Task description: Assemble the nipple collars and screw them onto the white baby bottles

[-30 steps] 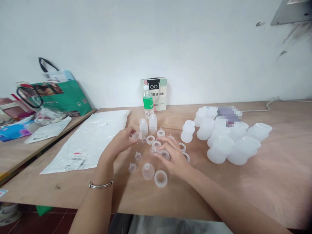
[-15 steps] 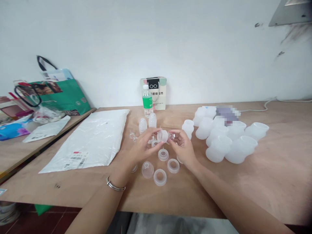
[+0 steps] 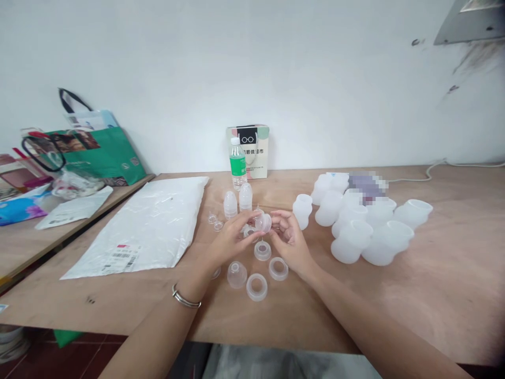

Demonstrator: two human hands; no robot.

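My left hand (image 3: 244,231) grips a small clear threaded bottle neck (image 3: 262,222) between thumb and fingers, just above the table. My right hand (image 3: 290,237) meets its right edge with thumb and curled fingers; whether a smaller part sits between those fingers is hidden. Below lie a collar with a nipple (image 3: 262,250), two translucent collar rings (image 3: 256,287) and a clear domed cap (image 3: 237,275). Behind my left hand stand two capped baby bottle tops (image 3: 245,198). Small clear nipples (image 3: 218,226) lie to their left.
Several frosted baby bottle bodies (image 3: 352,241) stand or lie at the right. A white mailing bag (image 3: 150,226) covers the left of the table. At the wall are a water bottle (image 3: 238,166) and a paper bag (image 3: 258,152). A green bag (image 3: 106,158) stands far left.
The clear rounded piece that stuck out between my right fingers no longer shows. My right hand has come closer around the threaded neck's right edge. My left hand keeps its grip.
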